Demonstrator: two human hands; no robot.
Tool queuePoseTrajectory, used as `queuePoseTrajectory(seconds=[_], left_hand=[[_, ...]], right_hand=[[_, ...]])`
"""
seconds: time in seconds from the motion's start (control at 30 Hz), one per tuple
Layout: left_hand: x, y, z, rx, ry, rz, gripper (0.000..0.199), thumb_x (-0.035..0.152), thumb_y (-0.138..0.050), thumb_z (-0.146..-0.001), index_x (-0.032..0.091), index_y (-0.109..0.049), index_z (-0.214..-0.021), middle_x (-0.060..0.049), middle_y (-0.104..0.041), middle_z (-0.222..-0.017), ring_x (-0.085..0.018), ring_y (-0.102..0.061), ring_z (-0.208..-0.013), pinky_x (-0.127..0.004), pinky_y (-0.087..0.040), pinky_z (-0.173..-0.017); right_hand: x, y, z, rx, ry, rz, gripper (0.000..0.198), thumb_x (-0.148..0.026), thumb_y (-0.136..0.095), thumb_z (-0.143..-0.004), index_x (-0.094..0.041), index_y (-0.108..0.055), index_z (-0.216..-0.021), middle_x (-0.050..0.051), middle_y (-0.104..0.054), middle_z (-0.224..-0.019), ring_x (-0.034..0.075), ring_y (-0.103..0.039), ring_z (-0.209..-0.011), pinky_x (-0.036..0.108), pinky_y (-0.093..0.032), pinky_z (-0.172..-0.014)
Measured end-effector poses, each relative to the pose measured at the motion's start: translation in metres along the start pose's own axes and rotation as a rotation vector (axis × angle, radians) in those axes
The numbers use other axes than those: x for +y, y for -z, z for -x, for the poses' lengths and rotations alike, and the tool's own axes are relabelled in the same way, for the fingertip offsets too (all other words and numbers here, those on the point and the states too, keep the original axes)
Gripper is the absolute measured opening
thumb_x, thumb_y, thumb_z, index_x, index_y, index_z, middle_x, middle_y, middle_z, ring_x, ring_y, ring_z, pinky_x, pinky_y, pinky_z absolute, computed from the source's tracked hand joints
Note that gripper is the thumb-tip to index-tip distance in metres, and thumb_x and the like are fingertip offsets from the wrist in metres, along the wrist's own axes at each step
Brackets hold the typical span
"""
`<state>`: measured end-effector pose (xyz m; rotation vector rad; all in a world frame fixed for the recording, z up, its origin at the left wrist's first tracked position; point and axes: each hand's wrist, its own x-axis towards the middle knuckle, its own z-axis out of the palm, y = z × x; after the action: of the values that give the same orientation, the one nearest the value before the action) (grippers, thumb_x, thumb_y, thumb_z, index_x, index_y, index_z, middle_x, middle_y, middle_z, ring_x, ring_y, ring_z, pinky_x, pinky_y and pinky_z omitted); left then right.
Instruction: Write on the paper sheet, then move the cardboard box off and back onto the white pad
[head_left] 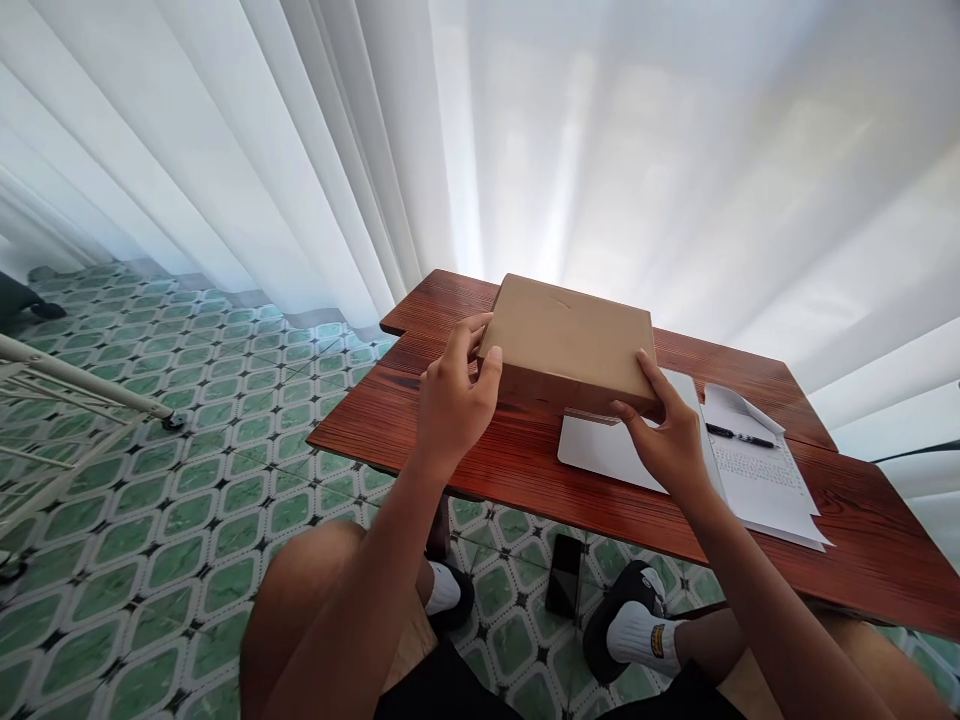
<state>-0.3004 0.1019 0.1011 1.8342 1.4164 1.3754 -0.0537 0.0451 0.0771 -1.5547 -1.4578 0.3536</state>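
Two hands on cardboard box (pixel 571 340), left hand (pixel 454 400), right hand (pixel 670 440), underside hidden

Both arms bare, no sleeves, no watch/rings visible on left hand (pixel 452 405) or right hand (pixel 670 440). Black shorts (pixel 442 690), knees bare. White socks (pixel 634 632) w/ black slides (pixel 611 610); right sock has small yellow/black logo patch. Left sock (pixel 442 590) plain white.
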Motion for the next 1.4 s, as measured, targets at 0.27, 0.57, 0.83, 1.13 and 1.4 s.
queuePoseTrajectory(seconds=[0.27, 0.57, 0.83, 1.13, 1.4], left_hand=[[0.013, -0.028, 0.000, -0.154, 0.000, 0.253, 0.052, 0.035, -0.053, -0.093, 0.018, -0.052, -0.142, -0.008, -0.058, -0.144, -0.025, -0.054, -0.135, -0.036, -0.051, -0.108], [0.024, -0.057, 0.001, -0.302, -0.012, 0.418, 0.052, 0.045, -0.048, -0.097, 0.017, -0.056, -0.140, -0.006, -0.056, -0.147, -0.024, -0.048, -0.139, -0.039, -0.041, -0.118], [0.032, -0.083, 0.006, -0.443, 0.099, 0.631, 0.059, 0.051, -0.048, -0.096, 0.014, -0.055, -0.141, -0.011, -0.057, -0.144, -0.028, -0.053, -0.135, -0.040, -0.056, -0.102], [0.031, -0.103, 0.013, -0.490, 0.155, 0.619, 0.061, 0.053, -0.049, -0.095, 0.012, -0.056, -0.139, -0.012, -0.055, -0.146, -0.029, -0.052, -0.136, -0.039, -0.057, -0.099], [0.026, -0.112, 0.016, -0.490, 0.164, 0.618, 0.062, 0.055, -0.049, -0.094, 0.012, -0.057, -0.138, -0.013, -0.057, -0.144, -0.030, -0.054, -0.134, -0.039, -0.059, -0.096]], right_hand=[[0.027, 0.037, 0.001, 0.094, -0.005, 0.054, 0.070, -0.043, -0.072, -0.083, -0.030, -0.050, -0.148, 0.008, -0.063, -0.135, 0.032, -0.067, -0.110, 0.052, -0.058, -0.097], [0.054, 0.075, 0.008, 0.175, -0.008, 0.051, 0.062, -0.044, -0.070, -0.085, -0.025, -0.055, -0.143, 0.010, -0.061, -0.136, 0.029, -0.067, -0.108, 0.048, -0.060, -0.093], [0.080, 0.098, 0.015, 0.238, 0.000, 0.055, 0.059, -0.043, -0.071, -0.085, -0.025, -0.058, -0.140, 0.011, -0.061, -0.137, 0.030, -0.067, -0.110, 0.046, -0.061, -0.093], [0.107, 0.105, 0.021, 0.254, 0.005, 0.044, 0.056, -0.040, -0.072, -0.085, -0.026, -0.061, -0.137, 0.009, -0.063, -0.134, 0.027, -0.069, -0.104, 0.041, -0.063, -0.089], [0.116, 0.109, 0.023, 0.256, 0.004, 0.059, 0.056, -0.040, -0.073, -0.084, -0.026, -0.061, -0.137, 0.009, -0.062, -0.136, 0.026, -0.069, -0.105, 0.038, -0.064, -0.087]])
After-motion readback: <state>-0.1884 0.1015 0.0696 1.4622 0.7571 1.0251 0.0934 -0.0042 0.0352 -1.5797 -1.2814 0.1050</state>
